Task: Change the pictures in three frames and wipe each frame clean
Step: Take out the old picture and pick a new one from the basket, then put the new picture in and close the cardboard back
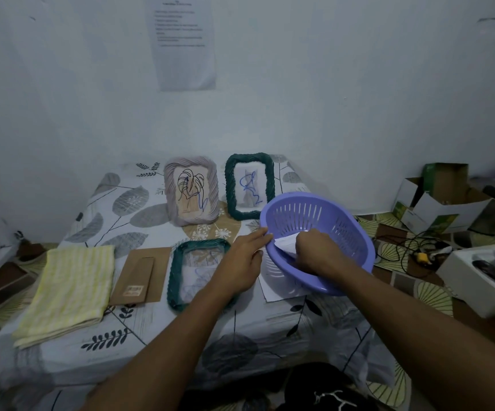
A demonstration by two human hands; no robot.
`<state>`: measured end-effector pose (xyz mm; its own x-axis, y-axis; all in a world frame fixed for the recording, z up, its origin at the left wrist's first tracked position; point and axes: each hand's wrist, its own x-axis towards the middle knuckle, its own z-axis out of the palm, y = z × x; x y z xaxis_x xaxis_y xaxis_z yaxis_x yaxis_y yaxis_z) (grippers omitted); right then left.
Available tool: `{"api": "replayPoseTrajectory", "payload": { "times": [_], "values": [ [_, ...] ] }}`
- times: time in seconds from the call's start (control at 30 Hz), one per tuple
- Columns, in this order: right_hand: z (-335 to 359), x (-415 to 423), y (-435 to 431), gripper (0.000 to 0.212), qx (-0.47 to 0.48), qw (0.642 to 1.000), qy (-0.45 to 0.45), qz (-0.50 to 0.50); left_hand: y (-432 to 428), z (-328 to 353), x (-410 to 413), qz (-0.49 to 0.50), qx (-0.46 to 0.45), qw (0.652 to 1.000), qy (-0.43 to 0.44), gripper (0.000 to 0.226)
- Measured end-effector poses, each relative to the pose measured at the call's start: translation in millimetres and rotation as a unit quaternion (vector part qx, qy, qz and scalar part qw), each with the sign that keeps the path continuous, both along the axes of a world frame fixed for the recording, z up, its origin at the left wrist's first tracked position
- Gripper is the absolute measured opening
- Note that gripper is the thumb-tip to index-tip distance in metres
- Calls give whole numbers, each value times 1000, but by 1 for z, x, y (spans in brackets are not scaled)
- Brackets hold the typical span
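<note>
**A fresh sheet is taken from the basket**

The right hand [317, 252] is inside the tilted purple basket [344, 229], with its fingers curled around a white paper sheet [286, 244], probably a new picture. The left hand [240, 259] has its fingers stretched out. Their tips touch the basket rim just beside the right hand, it seems to steady the basket.

Such paper should be very light and thin, and it creases easily. A soft pinch at one edge is better than a full fist.

Under the left wrist a dark green frame [194, 271] lies flat on the leaf-patterned cloth [121, 209]. Its border looks like twisted rope. I judge it stiff and light, with a clear front that may scratch, so it is best held by the two long sides.

To the left of this hand lie a brown backing board [139, 275] and then a yellow striped towel [65, 292], soft, likely for the wiping.

Beyond both hands two frames stand upright. One is a pale lilac-grey frame [191, 194] with a leaf drawing. The other is a second green frame [249, 186] with a blue scribble.
</note>
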<state>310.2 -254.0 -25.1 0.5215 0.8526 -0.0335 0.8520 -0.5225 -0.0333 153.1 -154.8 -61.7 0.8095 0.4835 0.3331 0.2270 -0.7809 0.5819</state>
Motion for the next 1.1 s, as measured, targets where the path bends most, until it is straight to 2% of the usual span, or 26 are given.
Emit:
{"api": "replayPoseTrajectory", "payload": {
  "times": [0.17, 0.23, 0.3, 0.37, 0.43, 0.5, 0.57, 0.63, 0.7, 0.8, 0.83, 0.93, 1.0, 1.1],
  "values": [
    [-3, 12, -3, 30, 67, 995, 60, -31, 1, 3, 3, 0, -27, 999, -30, 42],
    [1, 18, -4, 17, 87, 992, 84, -41, 3, 4, 3, -9, -62, 997, -50, 41],
    [10, 22, -3, 8, 147, 979, 127, -63, 4, 9, 1, -1, -106, 992, -74, 38],
    [27, 19, -2, 6, 221, 948, 217, -78, 4, 20, -2, 32, -159, 983, -83, 35],
    [45, 8, 0, 5, 296, 885, 350, -81, 5, 33, -4, 66, -240, 966, -74, 34],
    [60, -8, 2, 8, 330, 830, 446, -59, 10, 43, -8, 83, -342, 932, -84, 32],
    [67, -23, 6, 9, 338, 794, 505, -37, 14, 53, -15, 86, -453, 878, -128, 25],
    [69, -38, 13, 8, 340, 766, 545, -35, 19, 60, -28, 91, -519, 831, -181, 16],
    [63, -53, 22, 7, 345, 757, 553, -51, 26, 64, -44, 102, -513, 824, -218, 12],
    [42, -80, 35, 18, 343, 757, 553, -62, 41, 57, -73, 169, -429, 860, -219, 15],
    [32, -90, 41, 27, 338, 773, 534, -57, 45, 53, -84, 197, -394, 874, -207, 17],
    [0, -116, 51, 46, 316, 850, 420, -36, 50, 32, -109, 239, -296, 909, -171, 24],
    [-21, -125, 54, 45, 299, 888, 350, -17, 51, 20, -118, 245, -211, 937, -136, 22],
    [-45, -126, 60, 45, 260, 926, 273, -7, 61, -1, -118, 232, -89, 966, -66, 22]
  ]
}}
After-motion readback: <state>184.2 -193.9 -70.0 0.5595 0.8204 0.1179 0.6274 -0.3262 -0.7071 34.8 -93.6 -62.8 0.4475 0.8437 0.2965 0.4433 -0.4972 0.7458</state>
